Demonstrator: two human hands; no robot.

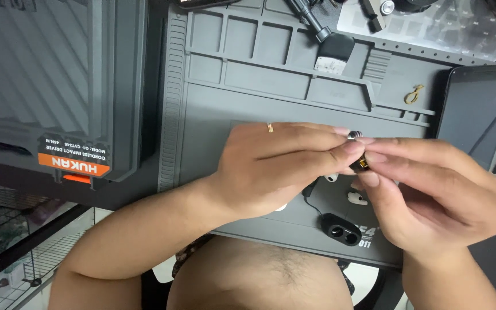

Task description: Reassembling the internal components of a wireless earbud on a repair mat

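Note:
My left hand [276, 166] and my right hand [431, 195] meet fingertip to fingertip above a grey silicone work mat [248, 103]. Between the fingertips they pinch a small part [360, 162] with a silver tip and a gold and black body; most of it is hidden by the fingers. A thin ring sits on one finger of my left hand. Under the hands lie two small white earbud-like pieces [356, 198] and a black oval holder [341, 229] with two round holes and a thin black cable.
A dark grey tool case [58, 86] with an orange label lies left of the mat. A black phone [475, 109] lies at the right, a small gold clip [413, 93] on the mat, black tools [311, 17] and a perforated plate [431, 28] at the back.

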